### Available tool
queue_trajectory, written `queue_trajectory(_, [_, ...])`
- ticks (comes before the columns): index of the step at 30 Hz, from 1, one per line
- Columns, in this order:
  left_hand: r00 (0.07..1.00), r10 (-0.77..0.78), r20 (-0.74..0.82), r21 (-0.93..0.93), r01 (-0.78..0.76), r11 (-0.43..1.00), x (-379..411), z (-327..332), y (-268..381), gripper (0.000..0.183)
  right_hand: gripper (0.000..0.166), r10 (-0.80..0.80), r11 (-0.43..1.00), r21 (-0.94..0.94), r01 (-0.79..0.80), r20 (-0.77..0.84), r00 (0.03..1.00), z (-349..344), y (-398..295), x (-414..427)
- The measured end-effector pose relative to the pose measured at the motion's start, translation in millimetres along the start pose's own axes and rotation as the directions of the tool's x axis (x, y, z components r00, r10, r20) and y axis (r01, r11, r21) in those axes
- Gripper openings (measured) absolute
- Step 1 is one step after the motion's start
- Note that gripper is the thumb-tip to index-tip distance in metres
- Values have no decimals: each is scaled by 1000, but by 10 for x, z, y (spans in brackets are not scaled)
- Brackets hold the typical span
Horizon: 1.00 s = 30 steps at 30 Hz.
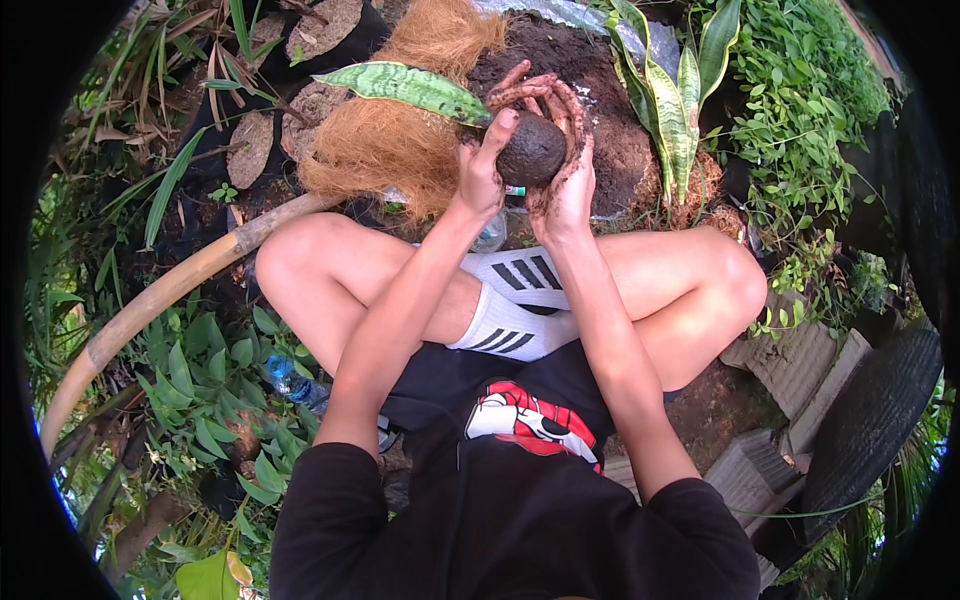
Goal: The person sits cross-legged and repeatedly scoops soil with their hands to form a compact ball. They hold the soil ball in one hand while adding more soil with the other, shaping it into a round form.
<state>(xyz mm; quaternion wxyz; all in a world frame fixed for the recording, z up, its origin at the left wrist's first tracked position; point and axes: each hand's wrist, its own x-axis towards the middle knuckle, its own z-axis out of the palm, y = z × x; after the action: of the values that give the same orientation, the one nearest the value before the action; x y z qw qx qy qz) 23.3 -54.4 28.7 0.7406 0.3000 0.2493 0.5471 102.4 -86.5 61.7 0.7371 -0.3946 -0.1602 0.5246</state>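
Observation:
A round ball of dark, damp soil (532,149) sits between my two hands, above the soil heap. My left hand (486,161) presses its left side, with the thumb up. My right hand (566,161), muddy on palm and fingers, cups the right side. From the ball's left a single variegated snake plant leaf (409,90) points out to the left; its base is hidden by my left hand. Beyond lies loose dark soil (611,97) on a clear plastic sheet (566,13). Brown coconut fibre (386,154) is heaped to the left.
A snake plant (679,112) with fibre at its base stands right of the soil. A bamboo pole (165,289) runs along the left. A clear container (491,234) stands before my crossed legs. A plastic bottle (296,386) lies at left; roof tiles (795,375) lie at right.

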Motion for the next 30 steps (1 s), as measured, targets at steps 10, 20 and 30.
queue_trajectory(10, [994, -44, -102, -123, 31, 992, -28, 270, 66, 40, 54, -223, 937, -257, 237, 79, 971, -39, 97, 91])
queue_trajectory(20, [964, -210, -163, -240, 168, 956, -82, 184, -26, 45, 50, -509, 469, -582, 665, 437, 742, -21, -8, 26])
queue_trajectory(30, [991, -131, -27, -334, 114, 936, -50, 62, -45, 42, 45, -131, 985, -108, 136, 52, 990, -34, 43, 20])
